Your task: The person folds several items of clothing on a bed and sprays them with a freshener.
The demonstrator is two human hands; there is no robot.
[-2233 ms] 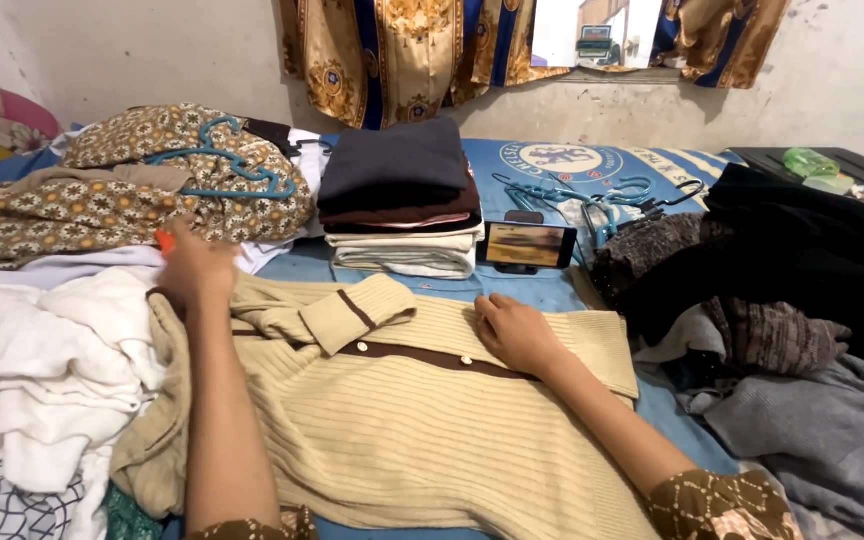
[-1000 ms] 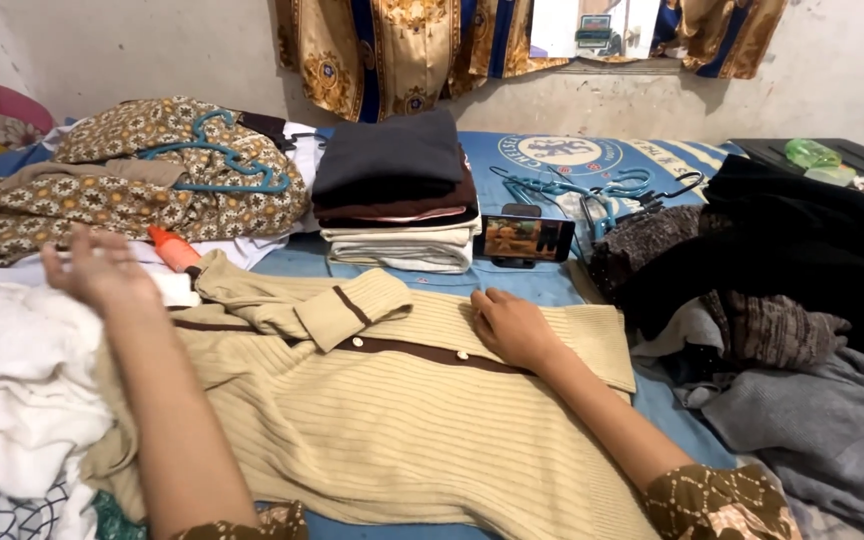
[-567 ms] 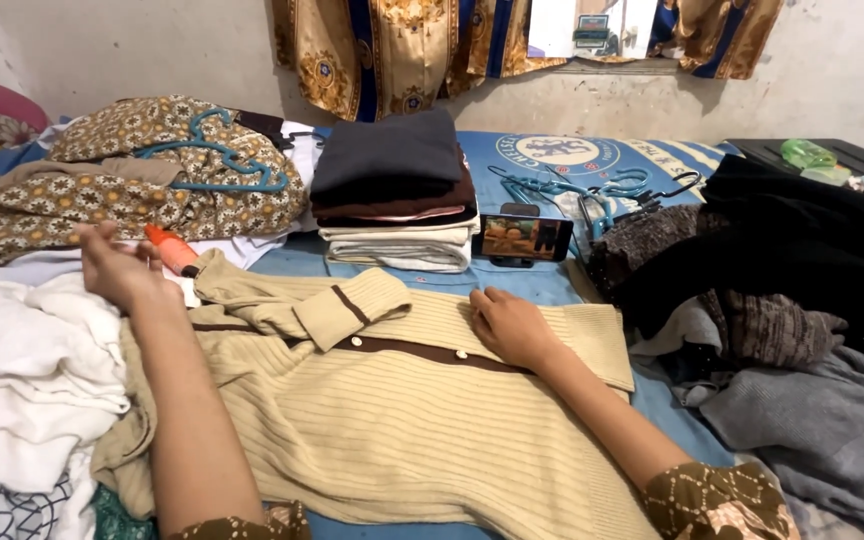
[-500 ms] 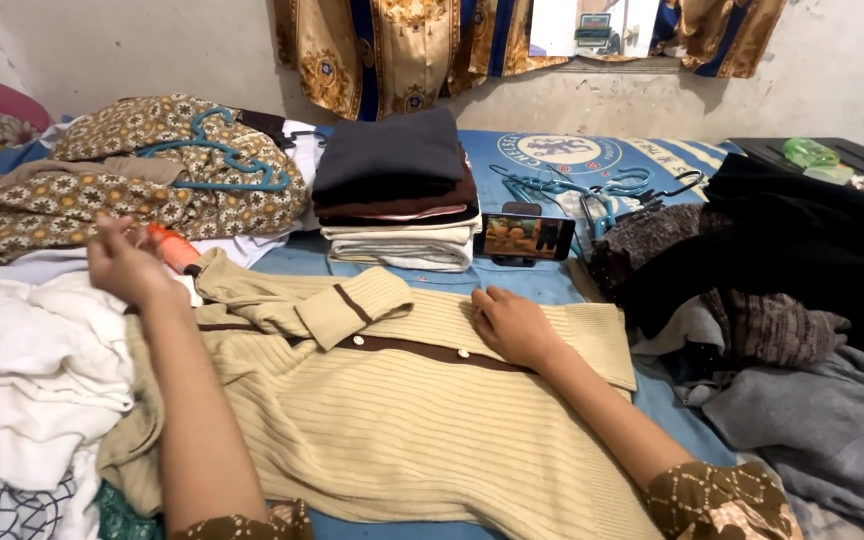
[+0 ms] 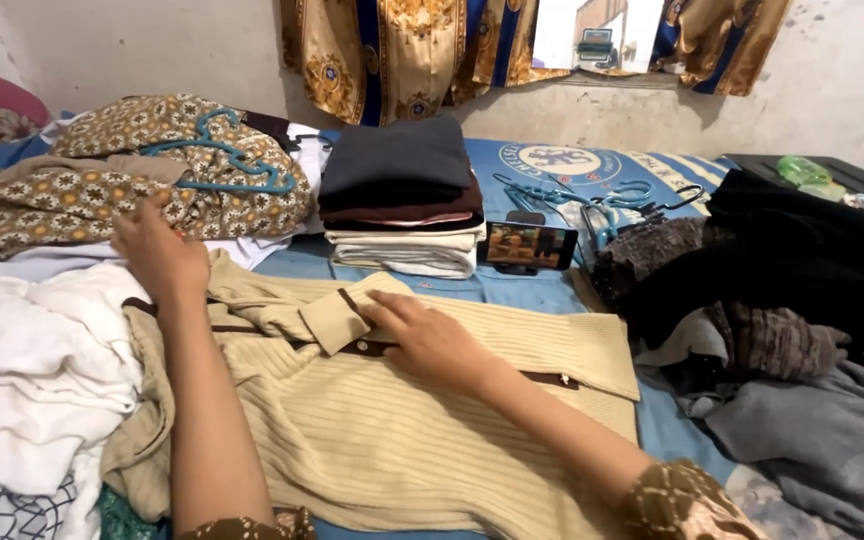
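Both forearms stretch out over a cream ribbed knit top [image 5: 382, 420] that lies spread flat on the blue bedsheet [image 5: 512, 290], right under the hands. The right hand [image 5: 427, 340] lies palm down on the chest of it, fingers loosely spread and pretty much flat, pressing the fabric rather than pinching anything; its fingertips touch the folded cuff of the sleeve [image 5: 337, 315], which has a dark brown stripe. A matching brown band with small pale buttons runs under that palm. The left hand [image 5: 162, 255] is further out, back of the hand up, fingers curled down at the top left edge of the top, where the knit bunches up. Can't tell if it actually has hold of the fabric there, since the fingers are hidden from this side. Just left of that hand is a soft rumpled pile of white cloth [image 5: 37, 370], and just past it a brown flowery patterned garment [image 5: 102, 190] with a teal plastic hanger [image 5: 227, 160] on top. Beyond the right hand's fingertips is a neat stack of folded clothes [image 5: 402, 200], dark on top and pale underneath, and next to that a phone [image 5: 530, 246] propped sideways with the screen lit.
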